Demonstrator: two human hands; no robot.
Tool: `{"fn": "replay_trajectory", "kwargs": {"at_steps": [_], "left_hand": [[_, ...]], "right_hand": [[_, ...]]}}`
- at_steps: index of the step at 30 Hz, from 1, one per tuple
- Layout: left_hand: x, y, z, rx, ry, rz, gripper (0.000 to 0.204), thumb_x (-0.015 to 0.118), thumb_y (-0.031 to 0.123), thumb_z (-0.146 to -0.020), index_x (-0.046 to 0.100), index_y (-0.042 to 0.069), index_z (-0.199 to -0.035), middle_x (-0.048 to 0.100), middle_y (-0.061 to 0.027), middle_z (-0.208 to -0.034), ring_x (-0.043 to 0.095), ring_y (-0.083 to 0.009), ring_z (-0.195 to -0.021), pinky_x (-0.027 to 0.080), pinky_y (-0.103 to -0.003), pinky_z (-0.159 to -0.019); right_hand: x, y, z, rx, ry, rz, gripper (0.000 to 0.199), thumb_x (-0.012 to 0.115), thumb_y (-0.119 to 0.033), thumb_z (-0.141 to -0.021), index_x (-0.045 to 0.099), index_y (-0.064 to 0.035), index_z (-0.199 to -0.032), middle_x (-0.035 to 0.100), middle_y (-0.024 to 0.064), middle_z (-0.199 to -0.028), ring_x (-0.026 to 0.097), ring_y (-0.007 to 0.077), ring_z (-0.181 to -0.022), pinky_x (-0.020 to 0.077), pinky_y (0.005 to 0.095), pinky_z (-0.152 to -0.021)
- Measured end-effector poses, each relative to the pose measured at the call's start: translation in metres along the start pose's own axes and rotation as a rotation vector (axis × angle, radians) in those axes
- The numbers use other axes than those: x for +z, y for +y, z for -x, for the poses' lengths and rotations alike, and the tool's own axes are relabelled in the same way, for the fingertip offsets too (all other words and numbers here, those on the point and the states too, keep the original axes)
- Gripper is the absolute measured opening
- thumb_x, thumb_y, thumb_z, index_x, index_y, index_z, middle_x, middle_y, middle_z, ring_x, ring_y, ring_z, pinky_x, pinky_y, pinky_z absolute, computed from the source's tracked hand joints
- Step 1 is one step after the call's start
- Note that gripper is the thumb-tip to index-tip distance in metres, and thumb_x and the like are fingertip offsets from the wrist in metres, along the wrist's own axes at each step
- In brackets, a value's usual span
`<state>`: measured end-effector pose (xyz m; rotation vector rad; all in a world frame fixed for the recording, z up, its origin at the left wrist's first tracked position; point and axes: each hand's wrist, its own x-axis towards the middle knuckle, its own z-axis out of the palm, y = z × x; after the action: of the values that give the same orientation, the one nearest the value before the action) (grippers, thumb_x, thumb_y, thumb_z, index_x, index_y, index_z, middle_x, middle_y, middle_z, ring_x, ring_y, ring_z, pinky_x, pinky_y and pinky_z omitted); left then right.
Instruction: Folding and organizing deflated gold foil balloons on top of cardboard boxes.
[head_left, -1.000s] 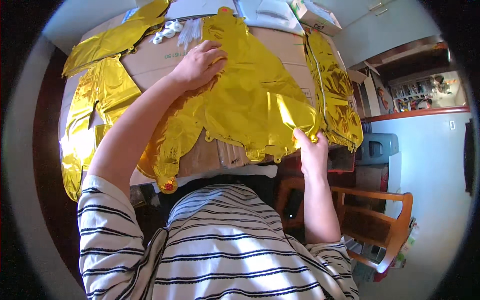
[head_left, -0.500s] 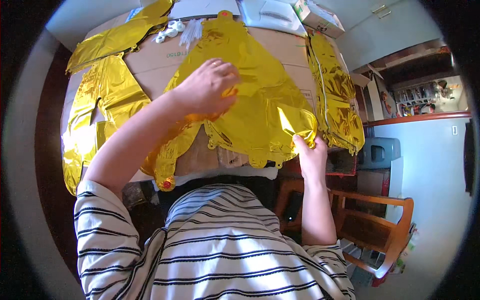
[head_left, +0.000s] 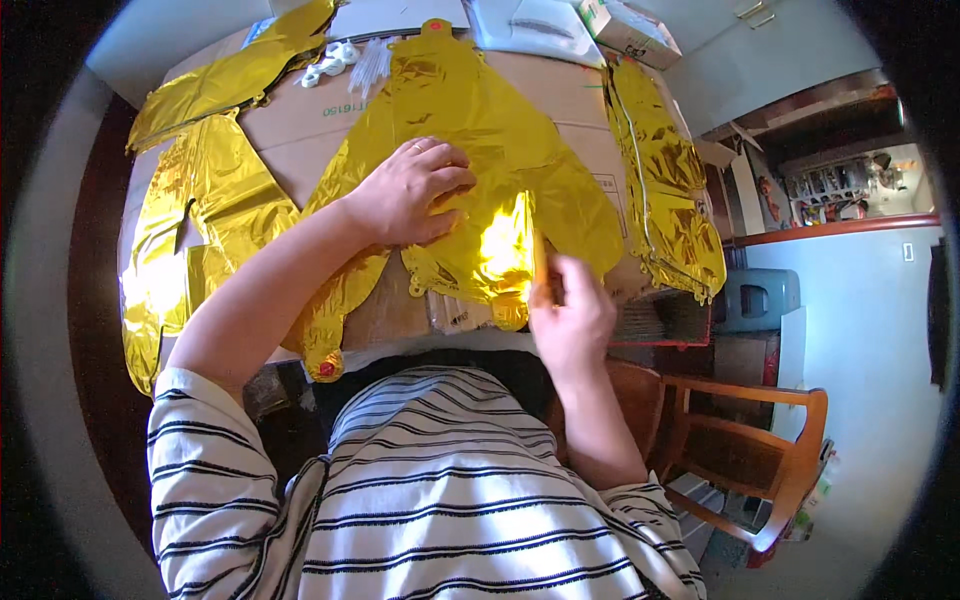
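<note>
A large flat gold foil balloon [head_left: 450, 110] lies spread over the cardboard in front of me, with a red-marked tab at its far tip. My left hand [head_left: 412, 192] rests on its middle, fingers bent and thumb apart, touching the foil. At the balloon's near right edge, my right hand [head_left: 573, 315] pinches the foil, which is lifted and creased there, catching a bright glare. The fingertips of the right hand are partly hidden by the foil. A near-left tab of gold foil with a red mark [head_left: 327, 368] hangs at the cardboard's front edge.
More flat gold balloons lie at the left [head_left: 235, 170], far left [head_left: 225, 75] and right [head_left: 665, 160]. Behind are white rolls [head_left: 330, 65], clear straws [head_left: 372, 66], a clear plastic package [head_left: 535, 30] and a small box [head_left: 630, 30]. A wooden chair [head_left: 750, 460] stands at right.
My right hand has moved left with the pinched foil edge, pulling it inward. My left hand has come down slightly onto the balloon.
</note>
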<state>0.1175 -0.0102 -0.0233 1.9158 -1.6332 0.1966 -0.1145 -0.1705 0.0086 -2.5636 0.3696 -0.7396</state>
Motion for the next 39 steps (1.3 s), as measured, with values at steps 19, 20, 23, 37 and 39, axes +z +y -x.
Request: {"fn": "replay_trajectory", "kwargs": {"at_steps": [19,20,23,37,39], "left_hand": [[-0.012,0.011,-0.002,-0.038,-0.084,-0.079,0.040,0.074,0.028,-0.077,0.069,0.009,-0.112,0.062,-0.0098,-0.116,0.058,-0.0297,-0.113,0.044,-0.042,-0.100],[-0.012,0.011,-0.003,-0.029,-0.089,-0.095,0.040,0.074,0.028,-0.077,0.069,0.010,-0.112,0.063,-0.0098,-0.116,0.058,-0.0294,-0.113,0.045,-0.042,-0.099],[-0.011,0.007,-0.002,-0.007,-0.099,-0.119,0.039,0.074,0.026,-0.078,0.069,0.010,-0.113,0.063,-0.0094,-0.115,0.059,-0.0293,-0.112,0.044,-0.042,-0.099],[-0.009,0.004,0.002,0.002,-0.053,-0.084,0.037,0.073,0.025,-0.081,0.068,0.011,-0.115,0.062,-0.0083,-0.116,0.058,-0.0281,-0.113,0.044,-0.041,-0.099],[-0.009,0.005,0.002,0.001,-0.049,-0.082,0.036,0.073,0.025,-0.082,0.068,0.011,-0.115,0.062,-0.0082,-0.116,0.058,-0.0280,-0.113,0.044,-0.041,-0.099]], "right_hand": [[0.011,-0.019,-0.007,-0.211,0.049,-0.026,0.027,0.074,-0.005,-0.075,0.063,-0.0055,-0.100,0.067,0.0109,-0.088,0.067,0.0315,-0.079,0.0542,0.0417,-0.071],[0.013,-0.020,-0.005,-0.228,0.040,-0.026,0.029,0.074,-0.005,-0.074,0.063,-0.0054,-0.101,0.068,0.0110,-0.090,0.067,0.0316,-0.081,0.0542,0.0417,-0.072],[0.022,-0.025,-0.001,-0.275,-0.011,-0.072,0.035,0.076,-0.005,-0.071,0.063,-0.0049,-0.104,0.069,0.0119,-0.099,0.068,0.0316,-0.089,0.0550,0.0406,-0.079],[0.016,-0.014,-0.006,-0.440,-0.340,-0.274,0.056,0.069,-0.044,-0.085,0.063,-0.0045,-0.125,0.067,0.0151,-0.126,0.061,0.0354,-0.123,0.0322,0.0567,-0.115],[0.014,0.004,-0.013,-0.433,-0.237,-0.306,0.038,0.067,-0.027,-0.090,0.066,-0.0048,-0.120,0.067,0.0133,-0.127,0.062,0.0318,-0.122,0.0354,0.0541,-0.114]]}}
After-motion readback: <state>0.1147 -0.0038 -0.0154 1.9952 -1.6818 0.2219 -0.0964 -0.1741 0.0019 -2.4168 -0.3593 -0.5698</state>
